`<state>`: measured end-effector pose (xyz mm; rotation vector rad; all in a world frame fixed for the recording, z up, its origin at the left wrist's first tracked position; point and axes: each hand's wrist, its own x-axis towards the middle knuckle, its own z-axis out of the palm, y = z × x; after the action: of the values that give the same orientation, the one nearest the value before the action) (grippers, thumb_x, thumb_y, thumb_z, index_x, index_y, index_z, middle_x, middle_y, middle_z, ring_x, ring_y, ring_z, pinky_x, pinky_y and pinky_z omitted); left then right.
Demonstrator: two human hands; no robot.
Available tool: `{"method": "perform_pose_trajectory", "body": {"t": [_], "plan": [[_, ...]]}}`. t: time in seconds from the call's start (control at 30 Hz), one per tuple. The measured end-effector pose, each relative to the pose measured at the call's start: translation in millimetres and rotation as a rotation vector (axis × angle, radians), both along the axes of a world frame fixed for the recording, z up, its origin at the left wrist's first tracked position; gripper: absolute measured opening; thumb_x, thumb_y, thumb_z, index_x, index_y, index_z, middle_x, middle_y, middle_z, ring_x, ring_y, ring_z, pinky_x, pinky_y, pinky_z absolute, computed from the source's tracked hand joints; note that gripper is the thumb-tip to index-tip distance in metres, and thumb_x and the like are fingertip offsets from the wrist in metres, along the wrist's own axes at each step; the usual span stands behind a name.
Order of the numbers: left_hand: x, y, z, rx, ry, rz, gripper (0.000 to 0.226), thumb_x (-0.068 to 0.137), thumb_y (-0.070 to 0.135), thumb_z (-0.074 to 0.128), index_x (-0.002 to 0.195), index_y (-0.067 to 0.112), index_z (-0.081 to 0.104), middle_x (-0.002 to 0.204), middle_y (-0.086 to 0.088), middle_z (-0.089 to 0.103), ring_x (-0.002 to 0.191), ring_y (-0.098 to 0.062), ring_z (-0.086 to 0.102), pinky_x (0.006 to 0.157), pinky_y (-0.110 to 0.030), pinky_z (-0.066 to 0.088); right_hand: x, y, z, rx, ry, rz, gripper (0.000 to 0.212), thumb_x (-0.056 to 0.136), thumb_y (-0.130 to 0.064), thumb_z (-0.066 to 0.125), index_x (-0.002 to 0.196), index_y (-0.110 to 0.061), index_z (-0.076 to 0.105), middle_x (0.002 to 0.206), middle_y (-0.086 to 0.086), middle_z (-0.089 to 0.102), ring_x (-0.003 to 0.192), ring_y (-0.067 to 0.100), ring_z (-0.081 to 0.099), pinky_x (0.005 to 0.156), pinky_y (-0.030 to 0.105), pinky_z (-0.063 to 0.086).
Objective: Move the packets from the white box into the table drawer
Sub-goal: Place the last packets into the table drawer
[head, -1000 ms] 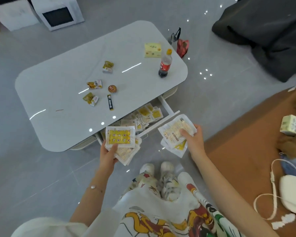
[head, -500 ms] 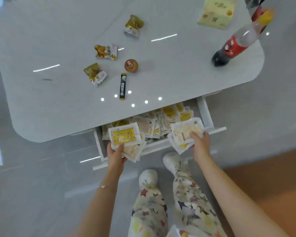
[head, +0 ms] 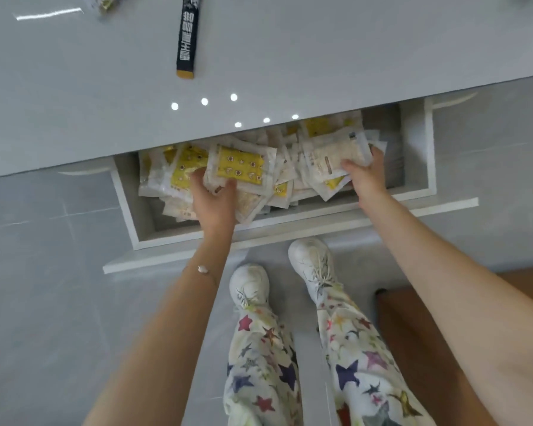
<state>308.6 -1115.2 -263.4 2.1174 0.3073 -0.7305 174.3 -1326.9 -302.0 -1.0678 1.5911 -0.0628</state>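
Down into the drawer point(head: 290, 232) both hands have sunk, gripping their packets point(head: 290, 175).
Left hand point(head: 214, 199) curls round a yellow-faced bundle point(head: 239, 166) over the heap's middle; right hand point(head: 365, 176) clasps a pale bundle point(head: 334, 155) near the right end. A black sachet point(head: 187, 35) lies on the table point(head: 74, 103).

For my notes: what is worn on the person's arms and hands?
Both forearms are bare, no sleeves showing. A thin bracelet with one small pale bead circles the left wrist. The left hand and right hand wear no gloves.
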Motion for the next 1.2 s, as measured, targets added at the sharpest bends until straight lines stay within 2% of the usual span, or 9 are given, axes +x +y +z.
{"method": "perform_pose_trajectory", "body": {"t": [0.1, 0.17, 0.23, 0.37, 0.47, 0.6, 0.77, 0.97, 1.2], "plan": [[0.2, 2.1, 26.7, 0.037, -0.051, -0.091, 0.056, 0.089, 0.028, 0.064, 0.139, 0.021, 0.038, 0.138, 0.002, 0.046, 0.121, -0.013, 0.047, 0.092, -0.024, 0.039, 7.6, -5.9, 34.6, -0.088, 0.066, 0.143, 0.073, 0.082, -0.007, 0.067, 0.145, -0.020, 0.032, 0.139, 0.001, 0.047, 0.121, 0.021, 0.054, 0.073, 0.020, 0.054], [5.7, 7.9, 51.3, 0.079, -0.076, -0.157, 0.051, 0.092, 0.032, 0.059, 0.138, 0.020, 0.041, 0.141, -0.001, 0.042, 0.127, -0.016, 0.042, 0.094, -0.026, 0.036, 13.1, -6.5, 69.7, -0.159, 0.069, 0.239, 0.072, 0.085, -0.009, 0.065, 0.147, -0.023, 0.029, 0.147, 0.003, 0.040, 0.132, 0.021, 0.043, 0.100, 0.032, 0.047], [13.8, 15.3, 83.3, 0.099, -0.079, -0.207, 0.045, 0.094, 0.033, 0.055, 0.136, 0.019, 0.046, 0.140, -0.002, 0.044, 0.127, -0.018, 0.044, 0.095, -0.029, 0.037, 19.8, -5.9, 113.9, -0.245, 0.054, 0.380, 0.066, 0.090, -0.014, 0.061, 0.147, -0.023, 0.030, 0.151, 0.001, 0.034, 0.137, 0.018, 0.035, 0.111, 0.035, 0.035], [30.5, 33.7, 167.7, 0.151, -0.138, -0.385, 0.041, 0.095, 0.033, 0.053, 0.133, 0.020, 0.050, 0.134, -0.005, 0.050, 0.118, -0.021, 0.051, 0.088, -0.027, 0.040, 36.1, -3.2, 213.8, -0.339, 0.028, 0.748, 0.052, 0.091, -0.026, 0.060, 0.140, -0.024, 0.041, 0.144, 0.000, 0.041, 0.135, 0.019, 0.036, 0.111, 0.039, 0.034], [33.8, 51.1, 232.7, 0.254, -0.259, -0.527, 0.044, 0.092, 0.039, 0.054, 0.133, 0.022, 0.050, 0.134, -0.006, 0.052, 0.113, -0.029, 0.053, 0.095, -0.041, 0.046, 46.2, 5.3, 287.5, -0.435, 0.020, 0.900, 0.053, 0.091, -0.031, 0.060, 0.141, -0.023, 0.043, 0.143, 0.001, 0.044, 0.135, 0.021, 0.035, 0.109, 0.037, 0.031], [21.2, 79.0, 306.6, 0.358, -0.328, -0.635, 0.054, 0.093, 0.043, 0.051, 0.143, 0.027, 0.039, 0.146, -0.008, 0.041, 0.132, -0.031, 0.039, 0.107, -0.049, 0.034, 63.9, 36.5, 370.2, -0.585, -0.019, 1.138, 0.059, 0.092, -0.033, 0.059, 0.145, -0.023, 0.038, 0.147, 0.003, 0.041, 0.137, 0.025, 0.032, 0.108, 0.040, 0.031], [4.9, 130.9, 386.0, 0.542, -0.413, -0.591, 0.061, 0.094, 0.051, 0.045, 0.148, 0.031, 0.029, 0.155, -0.010, 0.027, 0.142, -0.034, 0.022, 0.114, -0.051, 0.020, 79.0, 80.8, 439.7, -0.689, 0.006, 1.396, 0.063, 0.092, -0.039, 0.055, 0.149, -0.026, 0.030, 0.154, 0.008, 0.029, 0.142, 0.027, 0.021, 0.114, 0.040, 0.021], [-20.2, 207.0, 450.1, 0.683, -0.417, -0.453, 0.065, 0.093, 0.053, 0.044, 0.151, 0.035, 0.020, 0.159, -0.008, 0.017, 0.145, -0.036, 0.012, 0.115, -0.056, 0.013, 83.3, 140.5, 490.6, -0.775, 0.009, 1.659, 0.064, 0.091, -0.036, 0.054, 0.149, -0.028, 0.027, 0.156, 0.009, 0.025, 0.143, 0.030, 0.018, 0.114, 0.044, 0.023], [-64.8, 293.8, 499.9, 0.743, -0.437, -0.182, 0.063, 0.093, 0.051, 0.047, 0.150, 0.034, 0.024, 0.157, -0.008, 0.023, 0.145, -0.037, 0.015, 0.116, -0.055, 0.007, 101.9, 239.4, 550.2, -0.814, -0.126, 1.961, 0.072, 0.088, -0.033, 0.056, 0.151, -0.029, 0.020, 0.159, 0.009, 0.015, 0.145, 0.030, 0.008, 0.115, 0.042, 0.015]]}}
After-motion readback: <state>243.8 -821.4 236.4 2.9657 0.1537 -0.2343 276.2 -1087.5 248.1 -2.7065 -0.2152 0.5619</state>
